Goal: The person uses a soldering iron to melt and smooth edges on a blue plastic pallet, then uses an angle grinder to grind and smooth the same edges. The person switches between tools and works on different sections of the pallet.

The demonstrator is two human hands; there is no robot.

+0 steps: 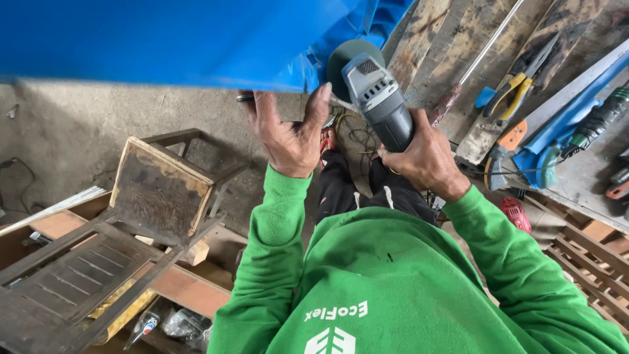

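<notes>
My right hand (426, 157) grips the grey body of an angle grinder (377, 98). Its dark disc (347, 56) sits at the lower edge of a big blue panel (177, 39) that fills the top left. My left hand (285, 134) reaches up to that same edge just left of the disc. Its fingertips are hidden behind the panel and its thumb rests against it. There is a ring on one finger. Both my arms are in green sleeves, and my dark trousers (354, 187) show between them.
A dark wooden chair (157, 190) and a slatted frame (72, 275) stand on the left over a concrete floor. On the right, worn planks (452, 39) carry yellow-handled pliers (514, 88), a metal rod, a blue tool (557, 141) and a green-handled screwdriver (599, 118). A red tool (514, 213) lies below.
</notes>
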